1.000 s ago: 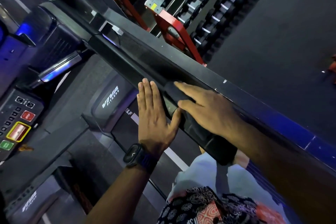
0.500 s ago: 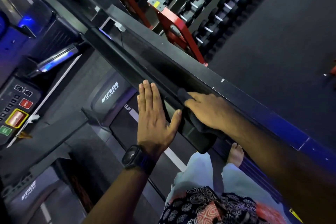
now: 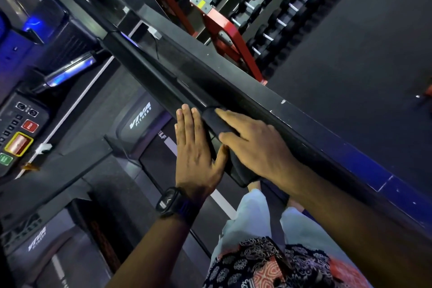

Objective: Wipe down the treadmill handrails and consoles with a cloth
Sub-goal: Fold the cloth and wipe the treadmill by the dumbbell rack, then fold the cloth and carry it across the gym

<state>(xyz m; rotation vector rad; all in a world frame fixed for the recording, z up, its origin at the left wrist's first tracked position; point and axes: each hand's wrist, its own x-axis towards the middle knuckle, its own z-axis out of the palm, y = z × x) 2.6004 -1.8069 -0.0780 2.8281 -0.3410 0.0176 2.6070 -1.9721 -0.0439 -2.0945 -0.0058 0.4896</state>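
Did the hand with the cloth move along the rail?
Yes. The right hand slid the cloth up the handrail, farther from the white chip on the ledge, toward the console.

A: Which element is the handrail [image 3: 149,75]?
B: The long black bar, running diagonally from upper left to its blunt end at lower centre.
A: And the cloth [image 3: 214,121]?
B: A dark fold draped over the handrail's top, near that end, barely distinguishable from the bar.
A: The console [image 3: 14,124]?
B: Far left: a dark panel bearing red, yellow-framed and green buttons, well apart from the cloth.
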